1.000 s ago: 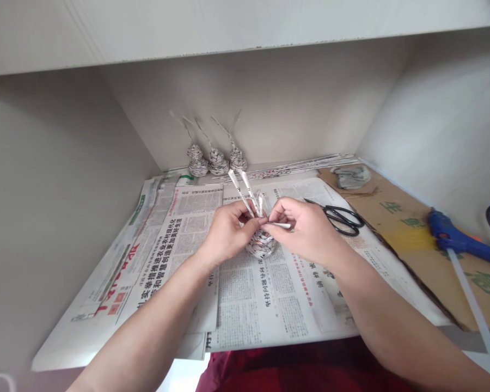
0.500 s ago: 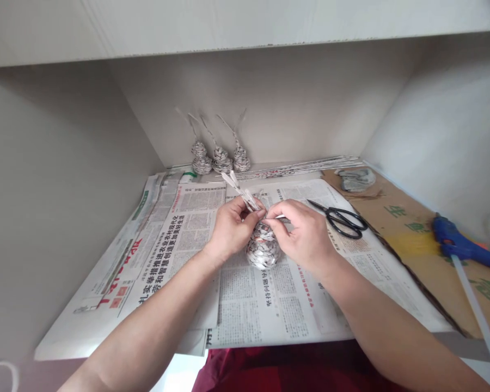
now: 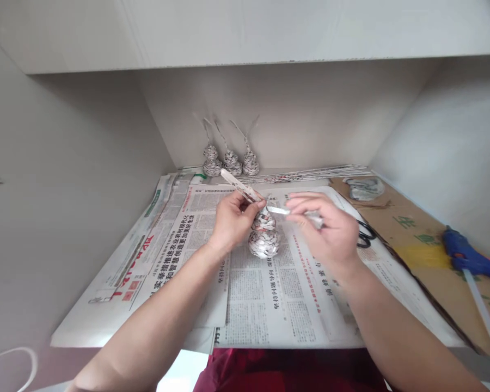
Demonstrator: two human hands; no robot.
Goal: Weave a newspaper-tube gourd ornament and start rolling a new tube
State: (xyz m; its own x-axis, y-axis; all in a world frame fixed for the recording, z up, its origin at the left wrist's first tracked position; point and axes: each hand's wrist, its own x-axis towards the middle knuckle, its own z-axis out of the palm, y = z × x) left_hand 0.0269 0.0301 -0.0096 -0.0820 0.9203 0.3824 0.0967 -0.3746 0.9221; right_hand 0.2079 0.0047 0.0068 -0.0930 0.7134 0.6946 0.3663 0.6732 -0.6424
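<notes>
A gourd-shaped piece woven from rolled newspaper strips [image 3: 264,243] hangs over the newspaper sheets, its rounder end towards me. My left hand [image 3: 236,219] pinches its narrow top, where a pale paper strip [image 3: 237,184] sticks up and away. To the right, my right hand [image 3: 325,222] is closed around another paper strip [image 3: 277,210] that runs out sideways from the top of the gourd. That hand is slightly blurred, and part of the strip is hidden behind its fingers.
Three finished-looking woven paper gourds [image 3: 231,162] stand at the back wall beside a bundle of thin paper sticks [image 3: 310,175]. Black-handled scissors [image 3: 366,234] lie behind my right hand. A blue glue gun [image 3: 469,256] and a grey cloth [image 3: 364,189] rest on cardboard at right.
My right hand has moved right, away from the gourd's top, drawing a paper strip out sideways. My left hand keeps its pinch. The view has shifted slightly.
</notes>
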